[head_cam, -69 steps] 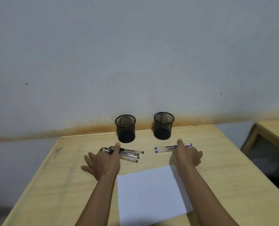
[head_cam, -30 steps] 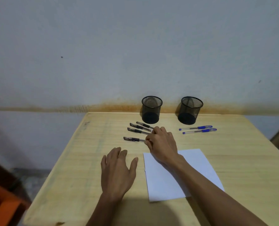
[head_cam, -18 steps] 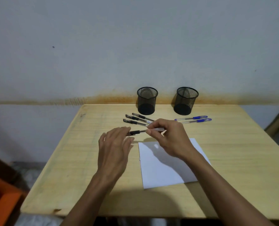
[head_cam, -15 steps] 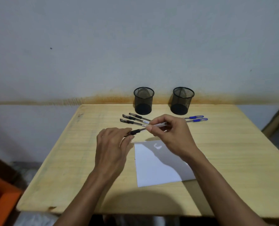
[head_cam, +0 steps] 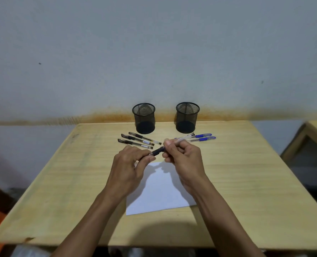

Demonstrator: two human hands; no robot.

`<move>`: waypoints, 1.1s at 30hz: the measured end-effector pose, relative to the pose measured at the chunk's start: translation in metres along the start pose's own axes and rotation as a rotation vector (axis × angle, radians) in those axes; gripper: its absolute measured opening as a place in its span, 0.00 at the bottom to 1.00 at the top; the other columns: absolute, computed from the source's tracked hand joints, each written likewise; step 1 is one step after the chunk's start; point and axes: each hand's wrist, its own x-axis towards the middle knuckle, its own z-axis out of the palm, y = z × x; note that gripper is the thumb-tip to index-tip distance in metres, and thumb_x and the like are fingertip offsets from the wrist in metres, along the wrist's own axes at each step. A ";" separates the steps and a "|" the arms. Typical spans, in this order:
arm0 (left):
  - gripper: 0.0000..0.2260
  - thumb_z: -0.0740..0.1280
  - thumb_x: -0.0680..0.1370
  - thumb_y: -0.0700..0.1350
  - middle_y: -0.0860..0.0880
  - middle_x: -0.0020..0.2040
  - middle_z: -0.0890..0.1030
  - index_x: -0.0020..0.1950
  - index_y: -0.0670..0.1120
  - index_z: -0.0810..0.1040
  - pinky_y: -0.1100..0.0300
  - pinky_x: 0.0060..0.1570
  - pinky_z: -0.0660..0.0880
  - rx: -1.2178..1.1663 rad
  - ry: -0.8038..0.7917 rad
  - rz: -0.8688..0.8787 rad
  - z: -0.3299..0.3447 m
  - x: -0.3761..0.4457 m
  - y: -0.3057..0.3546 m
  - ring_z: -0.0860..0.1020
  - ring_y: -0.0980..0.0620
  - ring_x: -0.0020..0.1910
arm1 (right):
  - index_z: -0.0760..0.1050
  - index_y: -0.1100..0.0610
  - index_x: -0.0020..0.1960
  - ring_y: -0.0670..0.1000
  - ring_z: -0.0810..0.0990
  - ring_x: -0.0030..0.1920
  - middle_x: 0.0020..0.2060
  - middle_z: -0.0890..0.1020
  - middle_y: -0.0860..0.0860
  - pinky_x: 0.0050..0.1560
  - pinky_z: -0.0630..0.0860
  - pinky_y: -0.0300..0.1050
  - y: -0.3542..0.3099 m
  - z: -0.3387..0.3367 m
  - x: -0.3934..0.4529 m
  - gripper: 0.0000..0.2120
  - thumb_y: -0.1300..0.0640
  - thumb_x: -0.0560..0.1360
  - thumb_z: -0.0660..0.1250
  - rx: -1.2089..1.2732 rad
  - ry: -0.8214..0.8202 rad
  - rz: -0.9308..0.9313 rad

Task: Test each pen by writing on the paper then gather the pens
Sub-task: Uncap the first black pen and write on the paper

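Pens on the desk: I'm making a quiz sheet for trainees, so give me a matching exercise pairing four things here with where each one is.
Things:
1. held pen
2. three black pens
3. two blue pens
4. paper

Places:
A. flat on the desk under the hands
B. before the right mesh cup
C. between both hands, off the desk
D. before the left mesh cup

Pairs: 1-C, 2-D, 3-B, 4-A

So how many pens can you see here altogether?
6. Three black pens lie in front of the left mesh cup, two blue pens lie in front of the right cup, and one pen is held between both hands.
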 end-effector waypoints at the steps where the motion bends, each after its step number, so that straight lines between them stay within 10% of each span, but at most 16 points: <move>1: 0.08 0.70 0.74 0.48 0.53 0.39 0.84 0.47 0.46 0.87 0.70 0.42 0.68 -0.006 -0.003 0.008 0.000 0.003 0.002 0.73 0.57 0.39 | 0.82 0.59 0.46 0.45 0.80 0.34 0.32 0.83 0.50 0.39 0.78 0.37 -0.002 0.000 0.001 0.06 0.57 0.78 0.72 0.015 0.003 0.002; 9: 0.03 0.74 0.75 0.46 0.55 0.37 0.84 0.46 0.48 0.88 0.74 0.32 0.66 -0.075 -0.030 0.008 -0.013 0.030 0.010 0.78 0.57 0.37 | 0.80 0.62 0.44 0.45 0.77 0.28 0.28 0.80 0.50 0.34 0.77 0.35 -0.014 0.007 0.020 0.06 0.63 0.79 0.70 0.128 0.008 -0.021; 15: 0.04 0.72 0.76 0.47 0.61 0.34 0.84 0.45 0.52 0.87 0.66 0.38 0.73 -0.057 -0.152 -0.420 -0.067 0.000 -0.078 0.79 0.67 0.35 | 0.76 0.59 0.41 0.44 0.78 0.26 0.33 0.80 0.49 0.30 0.75 0.33 -0.062 -0.062 0.060 0.09 0.63 0.81 0.68 0.324 0.428 -0.190; 23: 0.10 0.66 0.78 0.45 0.43 0.39 0.83 0.42 0.42 0.83 0.52 0.44 0.73 0.018 -0.138 -0.366 -0.042 -0.005 -0.099 0.79 0.43 0.41 | 0.72 0.55 0.46 0.53 0.88 0.38 0.39 0.85 0.57 0.40 0.84 0.41 -0.014 0.003 0.024 0.11 0.67 0.77 0.71 0.186 0.245 -0.205; 33: 0.08 0.71 0.77 0.50 0.50 0.44 0.83 0.50 0.48 0.84 0.49 0.53 0.71 0.136 -0.248 -0.317 -0.007 0.019 -0.117 0.78 0.46 0.50 | 0.76 0.59 0.44 0.55 0.89 0.40 0.34 0.87 0.53 0.41 0.84 0.42 0.028 0.018 -0.001 0.08 0.68 0.74 0.74 -0.033 0.307 -0.103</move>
